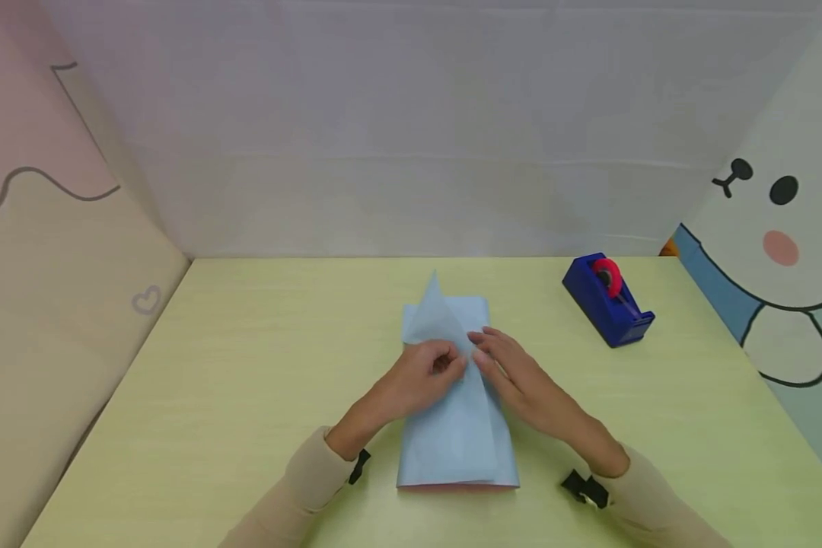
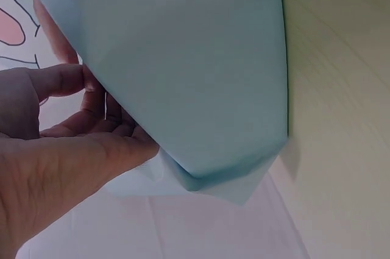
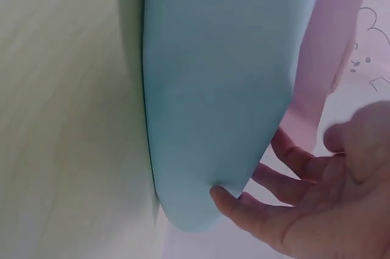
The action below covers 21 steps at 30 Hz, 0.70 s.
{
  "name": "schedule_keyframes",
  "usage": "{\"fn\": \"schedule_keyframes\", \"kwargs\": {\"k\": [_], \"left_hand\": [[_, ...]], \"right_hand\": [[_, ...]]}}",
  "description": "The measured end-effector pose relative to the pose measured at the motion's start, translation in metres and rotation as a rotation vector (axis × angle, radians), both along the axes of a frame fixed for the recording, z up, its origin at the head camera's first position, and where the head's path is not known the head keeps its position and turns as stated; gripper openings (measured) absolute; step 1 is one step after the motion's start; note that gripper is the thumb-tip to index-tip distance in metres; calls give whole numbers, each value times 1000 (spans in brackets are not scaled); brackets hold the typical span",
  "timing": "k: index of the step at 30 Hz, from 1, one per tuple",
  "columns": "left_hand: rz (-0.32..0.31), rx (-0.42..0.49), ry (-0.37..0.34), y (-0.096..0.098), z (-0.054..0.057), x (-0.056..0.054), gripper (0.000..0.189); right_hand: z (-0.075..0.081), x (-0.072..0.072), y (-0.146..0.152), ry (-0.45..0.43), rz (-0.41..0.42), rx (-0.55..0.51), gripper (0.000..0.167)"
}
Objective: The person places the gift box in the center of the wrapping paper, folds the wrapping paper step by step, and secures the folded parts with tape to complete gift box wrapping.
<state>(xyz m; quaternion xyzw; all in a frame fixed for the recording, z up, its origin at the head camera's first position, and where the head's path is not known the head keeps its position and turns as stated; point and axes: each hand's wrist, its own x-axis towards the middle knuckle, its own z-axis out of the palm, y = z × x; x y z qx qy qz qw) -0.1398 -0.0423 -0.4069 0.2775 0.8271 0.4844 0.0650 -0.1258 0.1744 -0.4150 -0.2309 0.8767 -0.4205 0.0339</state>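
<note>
A sheet of light blue paper (image 1: pixel 452 449), folded into a long upright strip, lies on the table with a loose flap (image 1: pixel 433 312) rising to a point at its far end. My left hand (image 1: pixel 421 374) pinches the flap's edge between thumb and fingers near the middle; in the left wrist view the paper (image 2: pixel 195 70) bends down from that grip. Over the paper's right side, my right hand (image 1: pixel 524 384) has its fingers loosely extended. The right wrist view has one fingertip touching the blue surface (image 3: pixel 207 100) and other fingers at its edge.
A blue tape dispenser (image 1: pixel 606 304) with a red core stands at the back right of the pale yellow table (image 1: pixel 281 335). A white sheet wall (image 1: pixel 411 137) rises behind, and printed cartoon panels flank both sides. Dark straps (image 1: pixel 585 489) show at the wrists.
</note>
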Motion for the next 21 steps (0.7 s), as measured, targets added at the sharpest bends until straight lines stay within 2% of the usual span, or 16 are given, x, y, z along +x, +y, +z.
{"fn": "schedule_keyframes", "kwargs": {"k": [4,8,11,15,18,21], "left_hand": [[-31,-11,24,0,0,1,25],[-55,-37,52,0,1,1,26],[-75,-35,40,-1,2,0,24],[-84,-30,17,-5,5,-1,22],[-18,-63,8,-10,10,-1,21],[107,-114,4,-18,14,-2,18]], "right_hand": [[0,0,0,8,-47,-52,38],[-2,0,1,103,-9,-25,16],[-3,0,1,164,21,-2,15],[-3,-1,1,185,32,9,15],[-3,-1,1,171,37,14,15],[-3,-1,0,163,42,20,15]]}}
